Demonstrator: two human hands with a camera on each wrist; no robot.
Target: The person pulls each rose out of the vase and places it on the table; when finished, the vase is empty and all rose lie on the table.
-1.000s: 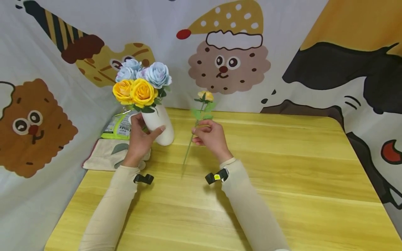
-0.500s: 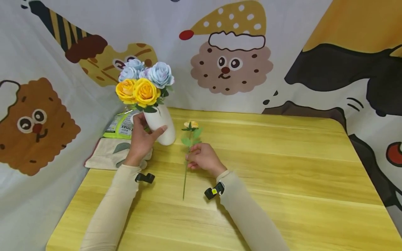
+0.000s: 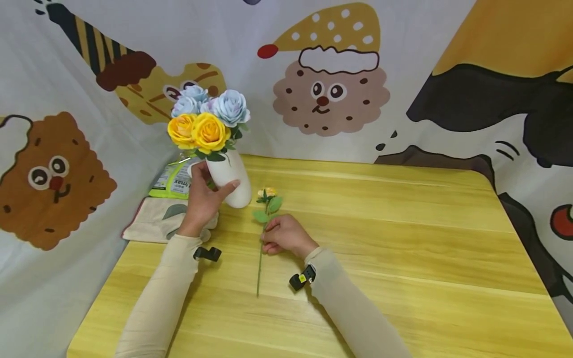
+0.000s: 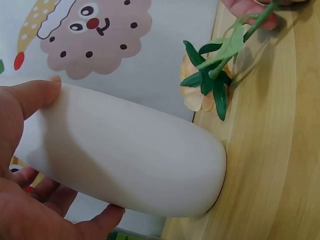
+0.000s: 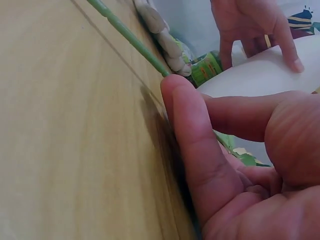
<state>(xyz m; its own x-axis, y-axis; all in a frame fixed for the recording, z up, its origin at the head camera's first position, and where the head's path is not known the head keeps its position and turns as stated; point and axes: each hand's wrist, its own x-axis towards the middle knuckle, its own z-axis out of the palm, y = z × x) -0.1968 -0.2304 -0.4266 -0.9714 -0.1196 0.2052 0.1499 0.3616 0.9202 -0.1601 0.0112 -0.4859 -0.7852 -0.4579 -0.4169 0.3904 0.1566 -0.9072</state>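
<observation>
A white vase (image 3: 231,180) stands upright on the table, filled with yellow roses (image 3: 209,132) and pale blue roses (image 3: 230,107). My left hand (image 3: 203,201) grips it, thumb on the near side and fingers round the far side, as the left wrist view shows. To the right of the vase, my right hand (image 3: 286,236) pinches the green stem of a single peach-yellow rose (image 3: 267,192) between thumb and fingers. The bloom points away toward the back, and the bare stem (image 5: 132,37) runs toward the front, close over the wood.
At the table's left side lie a pair of off-white work gloves (image 3: 152,219) and a green-and-white package (image 3: 172,181) behind them. A cartoon-printed cloth (image 3: 250,64) hangs behind the wooden table (image 3: 403,238).
My right hand has lowered the rose and drawn it toward the front and slightly left. The left hand keeps its grip on the vase, which stays in place.
</observation>
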